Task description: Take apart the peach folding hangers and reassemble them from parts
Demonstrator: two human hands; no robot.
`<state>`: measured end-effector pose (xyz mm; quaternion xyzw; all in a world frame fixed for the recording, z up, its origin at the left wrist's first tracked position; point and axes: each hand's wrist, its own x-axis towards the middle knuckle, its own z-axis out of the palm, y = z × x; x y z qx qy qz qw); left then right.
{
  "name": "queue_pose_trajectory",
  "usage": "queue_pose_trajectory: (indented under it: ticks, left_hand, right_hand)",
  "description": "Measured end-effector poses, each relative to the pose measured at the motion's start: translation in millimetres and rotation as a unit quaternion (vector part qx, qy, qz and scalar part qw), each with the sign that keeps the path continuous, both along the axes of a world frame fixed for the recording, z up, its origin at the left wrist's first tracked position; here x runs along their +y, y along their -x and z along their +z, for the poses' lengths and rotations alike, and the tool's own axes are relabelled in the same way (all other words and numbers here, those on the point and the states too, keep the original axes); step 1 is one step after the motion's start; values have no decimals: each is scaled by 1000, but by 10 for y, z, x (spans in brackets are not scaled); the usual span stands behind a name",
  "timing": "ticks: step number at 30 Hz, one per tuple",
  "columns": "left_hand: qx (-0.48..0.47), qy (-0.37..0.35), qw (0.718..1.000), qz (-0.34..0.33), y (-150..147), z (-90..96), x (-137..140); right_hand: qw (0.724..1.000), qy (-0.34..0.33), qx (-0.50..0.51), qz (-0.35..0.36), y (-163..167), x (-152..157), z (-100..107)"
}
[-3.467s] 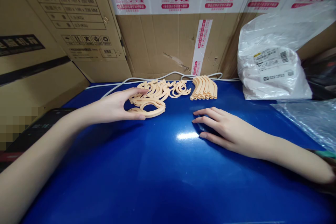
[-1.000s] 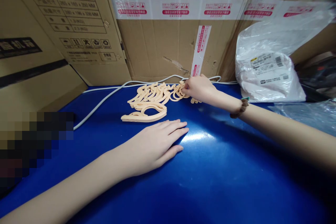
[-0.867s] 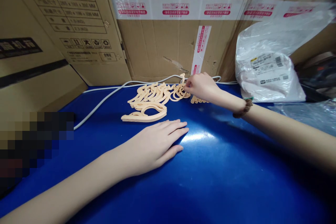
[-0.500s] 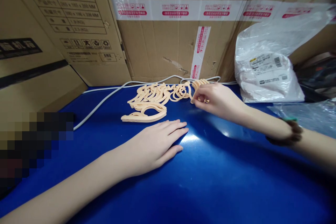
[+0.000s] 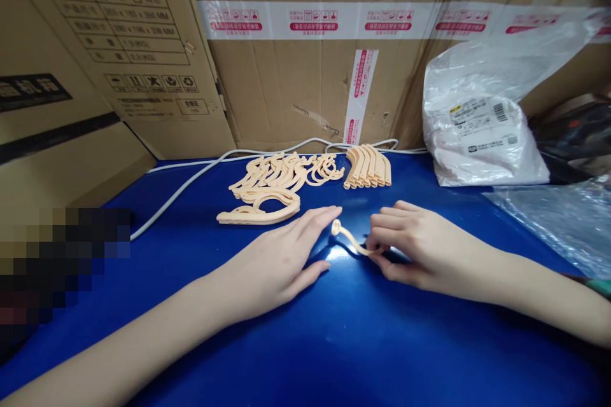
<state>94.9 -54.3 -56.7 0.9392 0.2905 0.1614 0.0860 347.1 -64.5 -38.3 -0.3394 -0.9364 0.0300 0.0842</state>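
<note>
My right hand (image 5: 405, 245) pinches a beige plastic hanger hook (image 5: 352, 241) above the blue table, its rounded end pointing left. Opposite it, my left hand (image 5: 286, 254) is open, thumb apart from the fingers, close to that rounded end; I cannot tell whether they touch. Behind my left hand lie folded beige hangers (image 5: 281, 216). Beyond them is a spread of curved beige hanger pieces (image 5: 272, 172), with loose hooks (image 5: 324, 170) at its right side. A neat row of curved hanger arms (image 5: 367, 168) lies behind my right hand.
Cardboard boxes (image 5: 286, 89) stand along the back and left of the blue table (image 5: 363, 343). A white cable (image 5: 176, 194) runs along the back edge. At right are a white plastic bag (image 5: 487, 146) with a label and a clear plastic sheet (image 5: 548, 222).
My right hand has come from the hanger pieces at the back toward my left hand, bringing the hook. The row of arms is now uncovered. My left hand has turned slightly, fingers closer together.
</note>
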Motion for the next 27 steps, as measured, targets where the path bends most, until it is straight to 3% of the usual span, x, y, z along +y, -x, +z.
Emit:
queue_pose_trajectory:
  ticks: [5,9,13,16,21,27]
  left_hand:
    - [10,-58,998,-29,-16,-47,30]
    - [28,-122,991,-57,-21,-49,47]
    - [21,-141,988,-61,-14,-28,52]
    - [7,-152,987,-61,-1,-2,46]
    - [14,-167,984,-66,8,18,42]
    - [14,-161,984,-70,6,20,46]
  right_hand:
    - [995,-58,11,79,-5,-28,-29]
    - [992,-92,7,91,-6,-42,-34]
    - [992,-91,20,84,-45,-13,-5]
    - [992,-105,63,13,-156,98,19]
    - [965,-148,25,-214,-472,438,-61]
    - [964,-157,-34,-210,-624,636,-232]
